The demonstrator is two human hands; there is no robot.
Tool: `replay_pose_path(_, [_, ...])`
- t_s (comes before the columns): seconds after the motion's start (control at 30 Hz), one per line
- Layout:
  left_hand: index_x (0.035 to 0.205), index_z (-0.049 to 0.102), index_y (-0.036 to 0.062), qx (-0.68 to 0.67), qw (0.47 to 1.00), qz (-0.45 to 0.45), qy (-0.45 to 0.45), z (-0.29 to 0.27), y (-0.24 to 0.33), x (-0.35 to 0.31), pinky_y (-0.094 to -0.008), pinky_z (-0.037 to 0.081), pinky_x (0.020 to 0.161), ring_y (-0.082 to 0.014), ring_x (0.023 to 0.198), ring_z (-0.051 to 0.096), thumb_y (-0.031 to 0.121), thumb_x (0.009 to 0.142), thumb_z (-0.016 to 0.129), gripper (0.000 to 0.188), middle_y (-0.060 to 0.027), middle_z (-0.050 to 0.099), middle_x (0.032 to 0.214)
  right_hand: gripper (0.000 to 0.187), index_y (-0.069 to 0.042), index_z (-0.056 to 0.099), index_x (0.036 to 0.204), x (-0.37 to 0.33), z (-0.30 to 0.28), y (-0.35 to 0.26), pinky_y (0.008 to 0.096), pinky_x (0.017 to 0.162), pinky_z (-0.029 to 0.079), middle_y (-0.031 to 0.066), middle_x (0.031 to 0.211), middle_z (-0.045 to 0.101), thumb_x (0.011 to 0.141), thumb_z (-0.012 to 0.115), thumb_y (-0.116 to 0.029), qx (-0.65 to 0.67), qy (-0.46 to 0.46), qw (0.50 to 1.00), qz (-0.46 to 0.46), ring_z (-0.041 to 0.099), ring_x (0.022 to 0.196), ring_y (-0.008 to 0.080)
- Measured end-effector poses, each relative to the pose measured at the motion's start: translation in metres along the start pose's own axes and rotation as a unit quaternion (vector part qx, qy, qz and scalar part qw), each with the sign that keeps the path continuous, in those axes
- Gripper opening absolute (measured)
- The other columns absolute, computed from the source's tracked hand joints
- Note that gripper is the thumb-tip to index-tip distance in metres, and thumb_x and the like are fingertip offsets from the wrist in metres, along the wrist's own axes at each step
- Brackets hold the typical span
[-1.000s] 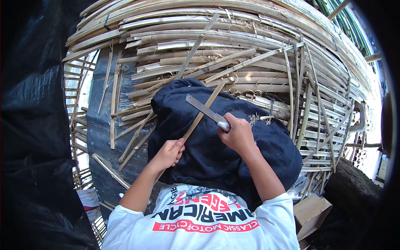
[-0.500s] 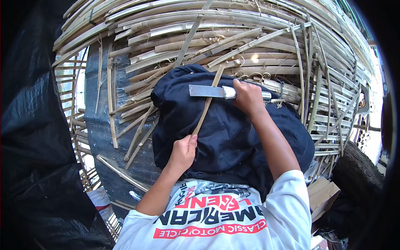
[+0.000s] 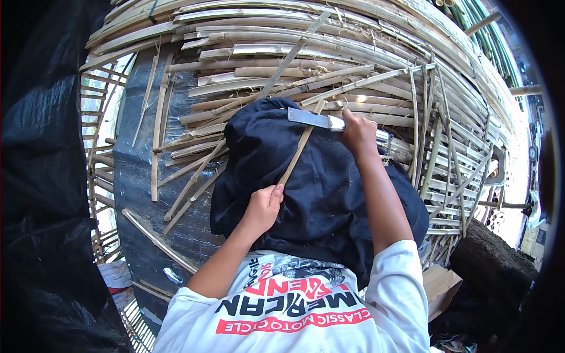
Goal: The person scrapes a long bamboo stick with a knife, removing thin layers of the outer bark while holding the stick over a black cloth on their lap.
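Note:
My left hand is closed around the near end of a narrow bamboo strip, thumb on top. The strip slants away and slightly right over the dark cloth spread across my lap. My right hand grips the handle of a knife with a broad, straight, square-ended blade. That blade lies crosswise over the strip close to its far tip, pointing left. Part of the handle shows beyond my fist on the right; my fingers hide the rest.
Split bamboo lengths lie heaped ahead, with thin curled shavings among them. Loose strips rest on a dark sheet at left. Black sheeting hangs far left. A cardboard box and a thick log are at right.
The blade has slid farther along the strip, toward its far tip, with my right hand moving away from me. My left hand keeps its hold. The whole view has shifted a little.

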State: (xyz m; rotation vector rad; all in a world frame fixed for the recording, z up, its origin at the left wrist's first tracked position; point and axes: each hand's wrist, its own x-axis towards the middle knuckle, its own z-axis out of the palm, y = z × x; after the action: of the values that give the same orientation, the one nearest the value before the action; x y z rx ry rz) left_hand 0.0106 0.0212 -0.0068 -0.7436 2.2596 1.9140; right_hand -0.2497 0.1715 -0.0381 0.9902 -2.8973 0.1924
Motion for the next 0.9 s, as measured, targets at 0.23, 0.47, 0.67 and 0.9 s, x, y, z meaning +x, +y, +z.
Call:
replay_pose_path(0.23, [0.07,0.053,0.0006,-0.077,0.993,-0.069,-0.059,-0.008,-0.002,0.003,-0.0287,0.037,0.049,-0.0099,0.049,0.045,0.034,0.102,0.043,0.047,-0.0018,0.047,0.053,0.012,-0.006,0.056,0.083,-0.015,-0.032,-0.002,0.0453,0.061,0.053,0.0147,0.073,0.066,0.072,0.059,-0.01,-0.01,0.03,0.999,-0.041,0.067,0.069,0.0339])
replay_pose_path(0.47, [0.071,0.052,0.003,-0.002,0.999,0.043,-0.002,-0.002,-0.015,-0.002,-0.0238,0.036,0.046,-0.0058,0.048,0.043,0.033,0.103,0.043,0.045,0.0018,0.045,0.055,0.015,-0.006,0.058,0.081,-0.031,-0.038,-0.029,0.043,0.061,0.053,0.0142,0.072,0.067,0.067,0.063,-0.01,0.027,-0.143,0.974,-0.174,0.068,0.072,0.0318])
replay_pose_path(0.67, [0.071,0.052,0.0011,0.012,1.0,0.01,-0.008,0.003,-0.004,0.001,-0.0256,0.036,0.048,-0.0071,0.05,0.044,0.03,0.103,0.042,0.044,0.0007,0.045,0.056,0.008,-0.006,0.06,0.076,-0.01,-0.033,0.005,0.0433,0.06,0.053,0.0151,0.071,0.067,0.07,0.06,-0.011,0.02,-0.02,1.0,0.001,0.068,0.067,0.0329])
replay_pose_path(0.9, [0.074,0.057,-0.003,0.043,0.999,0.002,0.021,0.002,-0.002,-0.001,-0.0326,0.04,0.05,-0.0175,0.049,0.052,0.028,0.101,0.044,0.044,-0.0102,0.049,0.052,0.008,-0.007,0.057,0.077,-0.019,-0.02,-0.008,0.0418,0.056,0.052,0.012,0.069,0.065,0.072,0.06,-0.011,0.056,-0.028,0.989,-0.134,0.068,0.064,0.0295])
